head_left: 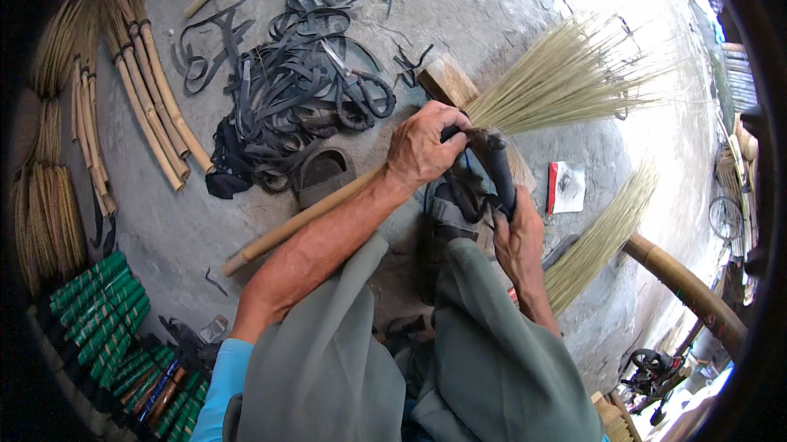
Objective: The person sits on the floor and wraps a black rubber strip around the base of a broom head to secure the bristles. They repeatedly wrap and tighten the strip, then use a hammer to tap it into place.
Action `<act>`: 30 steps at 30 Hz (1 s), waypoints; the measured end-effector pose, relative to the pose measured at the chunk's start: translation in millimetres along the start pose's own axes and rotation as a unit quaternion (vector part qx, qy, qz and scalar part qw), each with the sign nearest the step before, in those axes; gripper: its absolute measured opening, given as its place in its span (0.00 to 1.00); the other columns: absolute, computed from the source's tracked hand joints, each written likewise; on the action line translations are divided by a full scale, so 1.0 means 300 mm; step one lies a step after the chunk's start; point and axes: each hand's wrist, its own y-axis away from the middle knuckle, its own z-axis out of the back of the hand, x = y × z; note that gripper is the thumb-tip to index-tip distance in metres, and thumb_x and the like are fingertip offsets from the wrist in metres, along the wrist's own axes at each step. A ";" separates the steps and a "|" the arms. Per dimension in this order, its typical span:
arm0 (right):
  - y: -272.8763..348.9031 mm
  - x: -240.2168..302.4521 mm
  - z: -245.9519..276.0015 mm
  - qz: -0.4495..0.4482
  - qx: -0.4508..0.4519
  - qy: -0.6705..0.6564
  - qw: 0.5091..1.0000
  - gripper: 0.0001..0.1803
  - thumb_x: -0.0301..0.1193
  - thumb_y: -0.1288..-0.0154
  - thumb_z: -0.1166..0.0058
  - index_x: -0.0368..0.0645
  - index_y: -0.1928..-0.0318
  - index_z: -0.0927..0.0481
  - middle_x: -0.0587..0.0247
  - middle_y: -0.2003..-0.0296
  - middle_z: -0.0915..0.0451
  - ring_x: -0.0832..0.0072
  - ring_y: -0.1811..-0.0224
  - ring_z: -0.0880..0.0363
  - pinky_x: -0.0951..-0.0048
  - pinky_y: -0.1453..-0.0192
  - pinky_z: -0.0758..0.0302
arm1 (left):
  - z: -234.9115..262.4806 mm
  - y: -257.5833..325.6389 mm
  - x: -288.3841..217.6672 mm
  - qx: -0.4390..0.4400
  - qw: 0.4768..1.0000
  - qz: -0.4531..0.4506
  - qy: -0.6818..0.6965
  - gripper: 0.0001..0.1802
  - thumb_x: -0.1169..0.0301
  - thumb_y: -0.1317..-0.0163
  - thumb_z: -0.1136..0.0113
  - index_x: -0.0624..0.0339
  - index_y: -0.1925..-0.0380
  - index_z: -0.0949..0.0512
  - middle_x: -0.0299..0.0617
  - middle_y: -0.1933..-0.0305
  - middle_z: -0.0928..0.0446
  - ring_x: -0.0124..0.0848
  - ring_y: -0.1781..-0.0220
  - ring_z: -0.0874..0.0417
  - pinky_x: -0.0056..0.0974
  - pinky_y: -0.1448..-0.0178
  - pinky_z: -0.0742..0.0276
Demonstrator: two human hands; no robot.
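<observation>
My left hand [428,145] is closed around the black-bound neck of a broom, over a wooden block [451,81]. The broom's pale straw bristles [566,77] fan out to the far right. Its bamboo handle [299,225] runs back under my left forearm to the lower left. Close beside the neck, my right hand [522,235] is closed on a dark, hammer-like tool [496,172] with a rounded end up by my left fingers. Black strips hang below the hands, and the exact binding at the neck is partly hidden by my fingers.
A tangled heap of black rubber strips [283,90] lies left, with scissors [338,61] on it. A sandal [324,176] sits below. At right are a red-and-white packet [566,188] and another straw bundle [607,237]. Bamboo-handled brooms [156,106] and green-striped handles [102,311] line the left.
</observation>
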 end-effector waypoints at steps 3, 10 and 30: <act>0.005 0.006 -0.003 0.028 -0.023 -0.009 0.999 0.27 0.16 0.33 0.36 0.41 0.34 0.22 0.38 0.51 0.16 0.35 0.48 0.14 0.49 0.43 0.18 | 0.001 0.002 0.006 0.014 1.000 0.017 0.008 0.12 0.64 0.34 0.25 0.52 0.53 0.10 0.47 0.48 0.14 0.52 0.45 0.10 0.51 0.41 0.15; -0.026 -0.001 0.001 0.019 -0.030 0.023 0.999 0.22 0.18 0.32 0.34 0.40 0.39 0.21 0.39 0.56 0.17 0.34 0.52 0.16 0.47 0.48 0.19 | 0.016 0.000 0.007 0.014 1.000 -0.009 0.010 0.18 0.63 0.36 0.23 0.54 0.48 0.15 0.51 0.46 0.14 0.56 0.44 0.10 0.53 0.41 0.14; -0.066 0.001 -0.036 -0.009 0.019 0.066 0.998 0.24 0.20 0.30 0.36 0.40 0.34 0.22 0.35 0.52 0.15 0.33 0.48 0.13 0.47 0.47 0.17 | 0.024 -0.010 0.024 0.051 0.997 0.022 -0.047 0.37 0.56 0.35 0.21 0.59 0.35 0.30 0.63 0.40 0.14 0.66 0.39 0.12 0.63 0.37 0.16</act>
